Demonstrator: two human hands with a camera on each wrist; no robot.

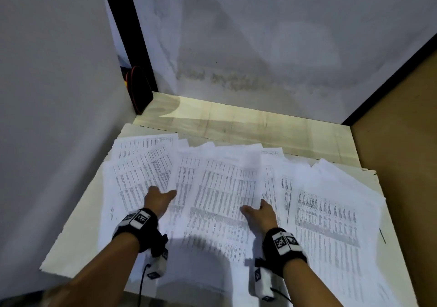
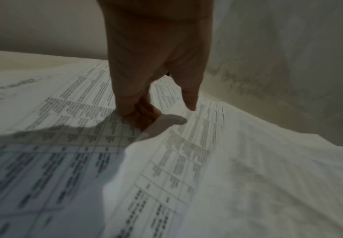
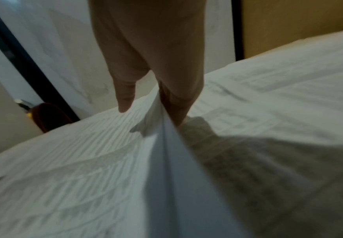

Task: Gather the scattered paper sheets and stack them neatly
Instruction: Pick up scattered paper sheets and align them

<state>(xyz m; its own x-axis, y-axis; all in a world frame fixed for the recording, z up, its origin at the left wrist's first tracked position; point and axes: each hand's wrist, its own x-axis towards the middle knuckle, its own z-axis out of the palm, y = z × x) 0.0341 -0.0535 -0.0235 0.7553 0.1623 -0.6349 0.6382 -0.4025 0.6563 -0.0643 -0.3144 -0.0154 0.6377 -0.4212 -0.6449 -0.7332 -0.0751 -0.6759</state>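
Several printed paper sheets [image 1: 331, 212] lie fanned and overlapping across the pale table [image 1: 236, 122]. A middle bundle of sheets [image 1: 212, 188] is held at both side edges. My left hand [image 1: 163, 196] pinches its left edge; in the left wrist view the thumb [image 2: 189, 103] lies on top and the fingers [image 2: 138, 112] go under the raised bundle of sheets [image 2: 187, 169]. My right hand [image 1: 255, 208] pinches the right edge: the thumb [image 3: 123, 103] rests on top, the fingers [image 3: 174, 109] are tucked beneath the lifted bundle of sheets [image 3: 85, 161].
White walls close in the table on the left and at the back. A brown board [image 1: 402, 141] stands along the right side. A black and red object [image 1: 139, 89] leans in the far left corner. More loose sheets [image 1: 142, 160] lie at the left.
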